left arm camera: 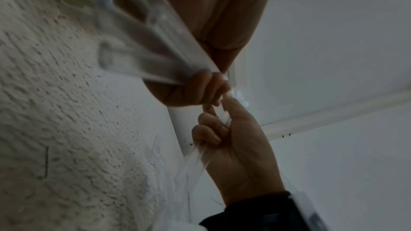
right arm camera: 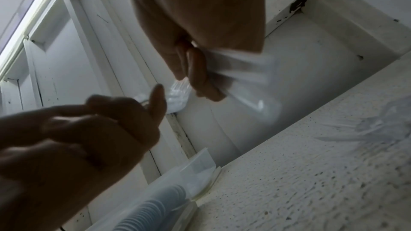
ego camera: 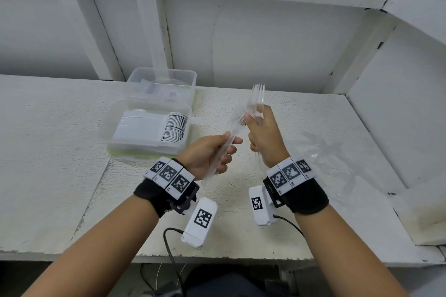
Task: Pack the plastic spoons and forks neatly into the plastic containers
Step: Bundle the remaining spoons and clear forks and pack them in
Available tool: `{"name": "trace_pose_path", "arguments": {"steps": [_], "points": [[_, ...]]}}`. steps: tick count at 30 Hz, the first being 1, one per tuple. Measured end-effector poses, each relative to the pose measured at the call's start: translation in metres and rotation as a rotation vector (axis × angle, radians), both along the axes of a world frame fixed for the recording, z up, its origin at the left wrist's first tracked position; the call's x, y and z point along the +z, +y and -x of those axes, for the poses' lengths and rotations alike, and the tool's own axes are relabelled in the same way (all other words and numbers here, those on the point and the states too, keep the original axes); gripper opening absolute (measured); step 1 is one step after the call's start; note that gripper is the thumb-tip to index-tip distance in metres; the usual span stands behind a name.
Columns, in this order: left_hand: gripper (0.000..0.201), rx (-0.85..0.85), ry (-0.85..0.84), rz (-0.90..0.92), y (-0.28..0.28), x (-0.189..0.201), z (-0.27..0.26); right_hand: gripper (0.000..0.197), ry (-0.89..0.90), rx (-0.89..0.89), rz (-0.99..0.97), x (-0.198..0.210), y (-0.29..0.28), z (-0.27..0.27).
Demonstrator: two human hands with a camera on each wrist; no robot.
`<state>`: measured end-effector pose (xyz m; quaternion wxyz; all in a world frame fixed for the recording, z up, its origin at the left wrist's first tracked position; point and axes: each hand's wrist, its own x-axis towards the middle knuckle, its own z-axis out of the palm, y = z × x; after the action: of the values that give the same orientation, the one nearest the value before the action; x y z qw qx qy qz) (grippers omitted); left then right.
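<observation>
Head view: spoons (ego camera: 174, 127) already packed in near container (ego camera: 135, 144); far container (ego camera: 190, 74) nearly empty; both hands, left hand (ego camera: 210, 154) and right hand (ego camera: 264, 137), gripping clear forks (ego camera: 257, 97), not yet packed.

two clear plastic containers (ego camera: 161, 79) (ego camera: 147, 132) on the white bench (ego camera: 60, 152). two hands in view, left hand (ego camera: 210, 154), right hand (ego camera: 263, 135), each gripping one bundle of clear forks (ego camera: 226, 144) (ego camera: 257, 101); number per bundle too blurred to count. one row of nested spoons (ego camera: 173, 128) in the nearer container; count unreadable. one crumpled clear wrapper (ego camera: 321, 152).
</observation>
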<state>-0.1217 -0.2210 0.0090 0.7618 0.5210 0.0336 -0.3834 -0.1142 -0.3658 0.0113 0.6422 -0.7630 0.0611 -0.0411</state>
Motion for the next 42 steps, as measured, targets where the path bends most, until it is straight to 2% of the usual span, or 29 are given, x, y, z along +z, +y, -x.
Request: {"name": "trace_pose_path", "arguments": {"steps": [3, 7, 10, 13, 17, 22, 30, 34, 39, 42], "points": [[0.035, 0.1, -0.057, -0.061, -0.002, -0.002, -0.002, 0.031, -0.005, -0.032, 0.053, 0.0, 0.002, 0.004], [0.023, 0.226, -0.179, -0.157, -0.006, -0.007, 0.0, 0.015, -0.054, -0.043, 0.113, -0.003, 0.009, 0.01], [0.021, 0.301, -0.226, -0.155, -0.011, -0.01, 0.003, 0.018, -0.107, -0.057, 0.244, -0.01, 0.013, 0.014], [0.018, 0.353, -0.227, -0.09, -0.015, -0.012, 0.005, 0.024, -0.109, -0.126, 0.287, -0.016, 0.018, 0.017], [0.016, 0.374, -0.221, -0.026, -0.017, -0.014, 0.006, 0.026, -0.121, -0.192, 0.309, -0.017, 0.023, 0.019], [0.018, 0.352, -0.24, 0.003, -0.016, -0.013, 0.01, 0.026, -0.137, -0.159, 0.327, -0.016, 0.029, 0.018], [0.02, 0.261, -0.241, 0.012, -0.009, -0.01, 0.008, 0.023, -0.072, -0.083, 0.121, -0.018, 0.029, 0.018], [0.021, 0.263, -0.218, -0.033, -0.008, -0.011, 0.006, 0.025, -0.106, -0.071, 0.065, -0.011, 0.027, 0.023], [0.012, 0.308, -0.185, -0.068, -0.007, -0.016, 0.006, 0.026, -0.189, -0.191, 0.131, -0.01, 0.021, 0.02], [0.014, 0.293, -0.205, -0.056, -0.008, -0.015, 0.007, 0.015, -0.193, -0.179, 0.187, -0.015, 0.022, 0.019]]}}
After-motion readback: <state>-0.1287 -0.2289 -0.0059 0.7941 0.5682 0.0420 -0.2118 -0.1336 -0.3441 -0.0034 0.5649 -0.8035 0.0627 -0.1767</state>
